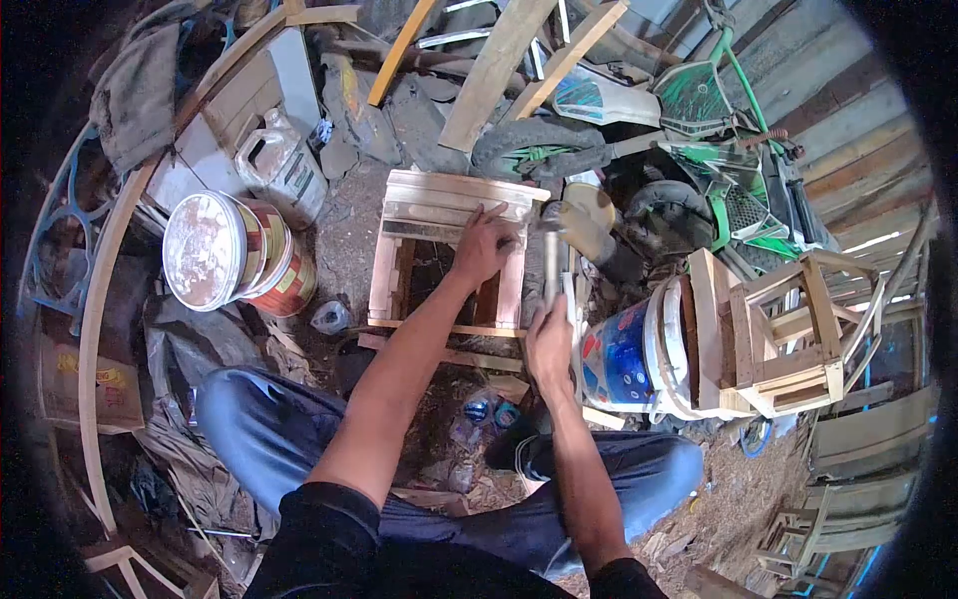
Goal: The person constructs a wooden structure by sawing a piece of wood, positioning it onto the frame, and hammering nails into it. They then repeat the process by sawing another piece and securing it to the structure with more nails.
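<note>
A small wooden frame (376, 285) with slats across its far end stands on the ground before me. My left hand (484, 248) lies on the slats (429, 198), fingers stretched out and somewhat apart, pressing on the wood near the right side. Whether a nail is under the fingers, I cannot make out. My right hand (550, 339) is closed round the handle of a hammer (552, 262), just right of the frame. The hammer's head is blurred and sits close to the frame's far right corner.
On the left stand paint buckets (205, 250) and a plastic jug (282, 170). To the right, a blue-and-white bucket (624, 354) lies near another wooden frame (788, 334). A green motorbike (718, 190) and leaning planks (494, 75) are behind. Two cans (491, 410) lie between my legs.
</note>
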Demonstrator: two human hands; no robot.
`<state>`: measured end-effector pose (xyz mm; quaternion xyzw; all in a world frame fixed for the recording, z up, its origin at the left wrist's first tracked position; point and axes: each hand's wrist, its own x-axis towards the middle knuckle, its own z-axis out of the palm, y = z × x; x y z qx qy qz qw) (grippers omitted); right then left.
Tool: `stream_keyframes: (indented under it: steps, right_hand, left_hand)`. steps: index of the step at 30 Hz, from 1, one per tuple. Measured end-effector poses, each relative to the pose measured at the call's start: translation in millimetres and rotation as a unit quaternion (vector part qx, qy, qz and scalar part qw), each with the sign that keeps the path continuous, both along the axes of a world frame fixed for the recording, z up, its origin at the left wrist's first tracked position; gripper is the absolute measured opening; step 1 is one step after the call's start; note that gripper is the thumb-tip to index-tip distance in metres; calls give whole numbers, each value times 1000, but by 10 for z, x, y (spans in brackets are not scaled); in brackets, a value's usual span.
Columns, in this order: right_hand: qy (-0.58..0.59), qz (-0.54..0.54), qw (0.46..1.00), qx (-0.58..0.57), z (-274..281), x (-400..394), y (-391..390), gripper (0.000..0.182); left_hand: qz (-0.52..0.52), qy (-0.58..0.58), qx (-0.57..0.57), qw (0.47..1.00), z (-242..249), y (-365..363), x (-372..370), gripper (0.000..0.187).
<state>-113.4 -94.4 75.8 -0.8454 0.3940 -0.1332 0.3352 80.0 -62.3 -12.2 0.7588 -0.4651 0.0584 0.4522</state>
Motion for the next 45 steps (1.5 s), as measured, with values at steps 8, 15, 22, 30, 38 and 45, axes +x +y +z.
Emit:
stream_keyframes:
  steps: [8,15,22,30,38,45]
  right_hand:
    - [-43,34,998,-22,-78,-39,-130,21]
    - [-65,15,998,-20,-59,-130,-156,18]
    - [-84,-4,996,-6,89,-102,-118,22]
    - [42,22,999,7,-185,27,-180,25]
    - [-25,-14,1000,-7,14,100,-124,24]
    - [64,23,998,-14,-41,105,-132,23]
  left_hand:
    - [6,-15,53,998,37,-6,30,18]
    - [46,-34,52,997,286,-7,241,42]
    - [199,-147,236,940,88,-217,431,58]
    - [190,-107,246,944,190,-222,439,54]
    - [202,-120,234,943,212,-198,428,50]
    - [196,-109,227,948,192,-192,418,52]
